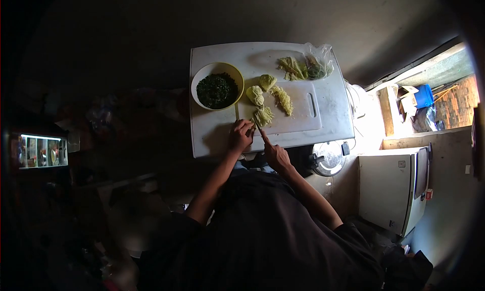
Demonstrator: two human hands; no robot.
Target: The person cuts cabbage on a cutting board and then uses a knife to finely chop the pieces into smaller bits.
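Observation:
My right hand (277,157) is wrapped round a knife (260,128), its blade pointing up and left to a pile of pale green cut leaves (263,115). Close beside the blade, my left hand (242,135) has its fingers curled at the near left edge of the white cutting board (300,122). What those fingers pinch, if anything, is too small to tell. Two pale green cabbage-like chunks (255,95) lie at the board's left side. Right of them is a heap of finely chopped yellowish pieces (284,101).
A bowl (240,78) of chopped dark greens stands at the table's left. At the back right of the white table (232,134) lie loose leaves (293,68) and a clear plastic bag (319,58). A lidded pot (328,159) and a white fridge (386,185) stand to the right.

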